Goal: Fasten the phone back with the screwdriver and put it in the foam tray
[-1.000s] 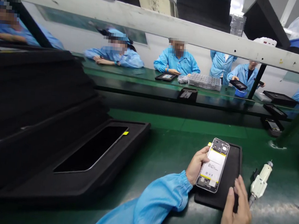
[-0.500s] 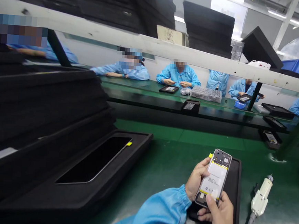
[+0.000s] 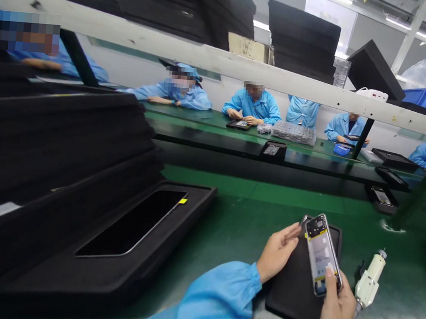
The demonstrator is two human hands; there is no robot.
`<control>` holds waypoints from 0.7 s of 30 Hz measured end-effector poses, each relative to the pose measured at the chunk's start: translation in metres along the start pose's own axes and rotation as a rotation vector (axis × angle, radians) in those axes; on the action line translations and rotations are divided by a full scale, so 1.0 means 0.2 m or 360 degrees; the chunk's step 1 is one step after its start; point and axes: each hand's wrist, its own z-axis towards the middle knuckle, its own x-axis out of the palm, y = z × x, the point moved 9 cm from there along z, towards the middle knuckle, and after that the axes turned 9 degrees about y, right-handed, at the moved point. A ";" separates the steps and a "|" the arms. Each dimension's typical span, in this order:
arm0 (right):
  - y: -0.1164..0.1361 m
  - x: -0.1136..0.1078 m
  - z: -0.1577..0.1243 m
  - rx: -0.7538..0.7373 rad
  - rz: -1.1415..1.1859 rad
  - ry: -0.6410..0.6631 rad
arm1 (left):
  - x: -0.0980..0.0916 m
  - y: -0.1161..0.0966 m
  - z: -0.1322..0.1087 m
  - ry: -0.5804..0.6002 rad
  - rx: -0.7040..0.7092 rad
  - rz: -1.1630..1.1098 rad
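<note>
My right hand (image 3: 338,302) holds an opened smartphone (image 3: 322,256) by its lower end, thumb on the inner face. The phone is tilted over a black foam tray (image 3: 291,293); a pale battery, yellow strips and a dark camera area show. My left hand (image 3: 279,251) is apart from the phone's left side, fingers stretched out beside the tray's upper left edge. A small dark piece (image 3: 304,219) shows by its fingertips; whether they touch it, I cannot tell. To the right lies a cream electric screwdriver (image 3: 371,280) with a grey cable.
At left, a dark-screened phone (image 3: 137,225) with a yellow tab lies in a large black foam tray (image 3: 88,287), before stacked black trays (image 3: 58,152). A dark conveyor (image 3: 214,147) carries phones in trays. A white shelf beam (image 3: 206,60) crosses above; co-workers in blue sit beyond.
My left hand has let go of the phone and moved slightly left. My right hand has carried the phone right and tilted it the other way, uncovering more of the tray.
</note>
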 end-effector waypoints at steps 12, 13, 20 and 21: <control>0.07 0.35 -0.09 -0.1100 -0.1956 0.0321 | -0.05 0.10 -0.29 0.0309 -0.0055 0.2095; 0.06 0.34 -0.08 -0.1050 -0.1943 0.0417 | -0.05 0.11 -0.29 0.0318 -0.0042 0.2070; 0.06 -0.04 -0.02 -0.0688 -0.1159 -0.0032 | -0.12 0.09 -0.33 0.0026 0.0027 0.1366; 0.02 -0.09 -0.02 -0.0548 -0.0975 -0.0056 | -0.13 0.09 -0.35 -0.0063 0.0023 0.1138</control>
